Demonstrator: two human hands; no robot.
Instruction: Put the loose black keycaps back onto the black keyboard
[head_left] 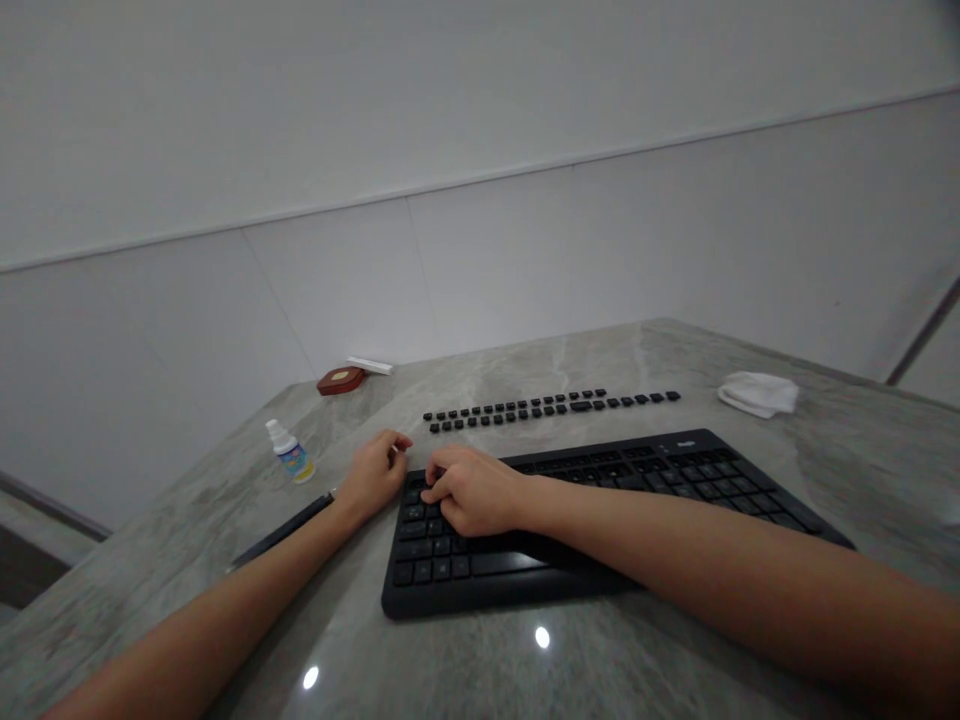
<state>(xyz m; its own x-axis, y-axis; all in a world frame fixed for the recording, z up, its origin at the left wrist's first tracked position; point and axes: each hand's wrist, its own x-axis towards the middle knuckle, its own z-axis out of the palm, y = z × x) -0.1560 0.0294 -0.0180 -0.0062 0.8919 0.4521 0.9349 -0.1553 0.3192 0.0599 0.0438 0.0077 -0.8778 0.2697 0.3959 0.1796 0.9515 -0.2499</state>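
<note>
A black keyboard (525,592) lies across the table in front of me, with gaps in its upper key rows. My right hand (476,490) is over its upper left corner, fingers bent and pinched together at the keys. Whatever sits between those fingertips is too small or hidden to make out. Beside the keyboard's left edge, my left hand (375,470) rests on the table, loosely curved with thumb and fingers apart and nothing visible in it. Two rows of loose black keycaps (523,415) stand on the table behind the keyboard.
Left of my left forearm lies a dark, slim tool (281,530), partly hidden by the arm. A small spray bottle (291,452) stands farther left. At the back are a reddish-brown case (340,380) and a white strip (370,365). A folded white cloth (759,393) lies right.
</note>
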